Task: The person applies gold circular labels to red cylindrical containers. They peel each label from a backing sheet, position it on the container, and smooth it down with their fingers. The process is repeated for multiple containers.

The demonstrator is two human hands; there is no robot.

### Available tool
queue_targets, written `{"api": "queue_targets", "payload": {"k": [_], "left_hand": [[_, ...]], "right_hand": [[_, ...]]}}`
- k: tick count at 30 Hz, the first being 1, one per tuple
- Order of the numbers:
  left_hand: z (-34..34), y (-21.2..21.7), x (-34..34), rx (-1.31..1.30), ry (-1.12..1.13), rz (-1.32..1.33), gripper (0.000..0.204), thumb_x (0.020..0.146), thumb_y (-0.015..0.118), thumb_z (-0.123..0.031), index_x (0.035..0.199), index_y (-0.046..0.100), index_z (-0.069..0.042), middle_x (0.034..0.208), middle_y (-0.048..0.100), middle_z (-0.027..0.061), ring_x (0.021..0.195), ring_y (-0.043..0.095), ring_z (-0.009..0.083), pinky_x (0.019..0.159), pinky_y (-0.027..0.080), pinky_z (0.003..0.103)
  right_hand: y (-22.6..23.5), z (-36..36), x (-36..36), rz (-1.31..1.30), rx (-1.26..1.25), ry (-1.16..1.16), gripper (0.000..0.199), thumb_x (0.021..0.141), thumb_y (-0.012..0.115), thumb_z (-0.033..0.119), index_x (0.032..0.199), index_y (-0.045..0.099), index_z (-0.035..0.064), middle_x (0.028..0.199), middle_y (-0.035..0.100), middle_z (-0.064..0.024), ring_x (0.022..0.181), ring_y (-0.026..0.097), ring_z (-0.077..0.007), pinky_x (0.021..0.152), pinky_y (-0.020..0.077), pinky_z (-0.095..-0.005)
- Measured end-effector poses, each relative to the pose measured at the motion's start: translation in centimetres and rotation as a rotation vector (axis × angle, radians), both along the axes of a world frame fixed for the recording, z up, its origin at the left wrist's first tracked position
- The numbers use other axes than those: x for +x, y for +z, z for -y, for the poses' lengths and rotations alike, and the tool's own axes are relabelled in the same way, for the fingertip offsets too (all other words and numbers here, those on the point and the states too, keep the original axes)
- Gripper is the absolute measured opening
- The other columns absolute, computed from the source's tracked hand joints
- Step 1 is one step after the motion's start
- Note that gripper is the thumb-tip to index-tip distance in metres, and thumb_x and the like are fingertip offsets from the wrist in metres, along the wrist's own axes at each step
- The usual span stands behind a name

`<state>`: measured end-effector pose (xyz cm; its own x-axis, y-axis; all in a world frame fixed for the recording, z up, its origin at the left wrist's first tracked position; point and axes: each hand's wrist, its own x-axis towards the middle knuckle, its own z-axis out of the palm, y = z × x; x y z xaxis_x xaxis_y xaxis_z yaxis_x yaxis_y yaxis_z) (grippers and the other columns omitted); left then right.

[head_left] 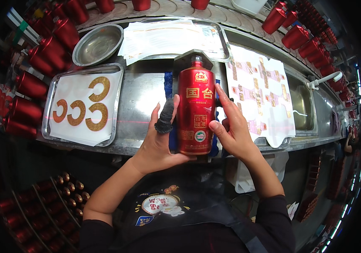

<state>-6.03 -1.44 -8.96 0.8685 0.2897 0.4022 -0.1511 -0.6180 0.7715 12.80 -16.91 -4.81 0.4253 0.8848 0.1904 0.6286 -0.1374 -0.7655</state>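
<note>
A glossy red bottle (196, 114) with gold markings and a clear neck stands between my hands in the middle, above a blue cloth (168, 84). My left hand (159, 141) grips its lower left side, the thumb along its base; one finger wears a black fabric finger cover (165, 114). On the other side my right hand (233, 126) holds it, thumb on the front edge and forefinger along the upper side. The remaining fingers are partly hidden. A dark angular holder (208, 63) shows behind the bottle's neck.
A metal tray (115, 84) with gold C-shaped decals lies left, below a steel bowl (98, 44). Papers (159, 40) fill a far tray. A sheet of gold decals (260, 92) lies right, beside a sink (305, 107) and white tap (328, 79). Red bottles (275, 19) line the rim.
</note>
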Motion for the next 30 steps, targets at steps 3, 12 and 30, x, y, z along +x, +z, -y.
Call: {"api": "queue_targets", "payload": {"k": [3,12,30], "left_hand": [[-0.4,0.5,0.2,0.042,0.023,0.039,0.111,0.081,0.081,-0.047,0.162,0.012,-0.012,0.164,0.028,0.0211,0.151,0.028,0.0418,0.120,0.008,0.063],[-0.7,1.1,1.0,0.151,0.003,-0.059,0.077,0.096,0.063,-0.042,0.159,0.026,-0.017,0.164,0.032,0.0121,0.153,0.019,0.0403,0.118,0.003,0.067],[-1.3,0.3,1.1,0.016,-0.040,0.019,0.076,0.100,0.060,-0.034,0.161,0.021,-0.012,0.165,0.031,0.0141,0.154,0.023,0.0366,0.121,0.001,0.059]], "right_hand": [[0.4,0.4,-0.2,0.158,-0.131,-0.015,0.078,0.093,0.066,0.048,0.160,0.034,0.0237,0.093,0.056,-0.0194,0.079,0.053,-0.0317,0.077,0.0484,-0.0391],[1.4,0.5,-1.0,0.162,-0.195,0.030,0.073,0.090,0.067,0.055,0.155,0.042,0.0331,0.091,0.051,-0.0195,0.078,0.057,-0.0355,0.071,0.0513,-0.0419],[0.0,0.1,0.1,0.051,-0.140,0.032,0.065,0.100,0.057,0.040,0.158,0.038,0.0174,0.115,0.063,-0.0177,0.086,0.054,-0.0277,0.086,0.0433,-0.0382]]}}
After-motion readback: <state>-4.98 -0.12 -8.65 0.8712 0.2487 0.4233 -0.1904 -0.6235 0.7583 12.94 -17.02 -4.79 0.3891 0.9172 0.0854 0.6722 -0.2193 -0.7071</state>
